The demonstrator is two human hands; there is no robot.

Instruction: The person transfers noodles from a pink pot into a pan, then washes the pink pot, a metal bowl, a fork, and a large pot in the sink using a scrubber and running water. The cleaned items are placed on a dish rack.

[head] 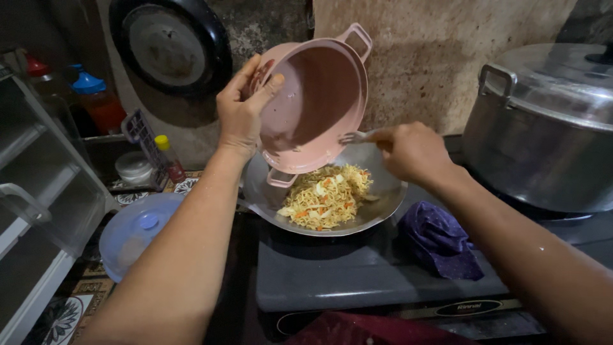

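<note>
A big lidded steel pot (543, 134) stands at the right on the stove (357, 275). Beside it sits a grey wok (383, 204) holding fried noodles (325, 198). Above the wok the left hand (241, 112) is clamped on the rim of a tilted pink pan (319, 102) — its inside bare. The right hand (412, 152) is closed around a fork (354, 136) — tines touching the pan's inner wall.

Stove label (469, 308): dark oval badge on the front edge, below the purple cloth. Bottles at left: one blue-capped (96, 96), one small, yellow-capped (167, 156). Their labels cannot be made out.
</note>
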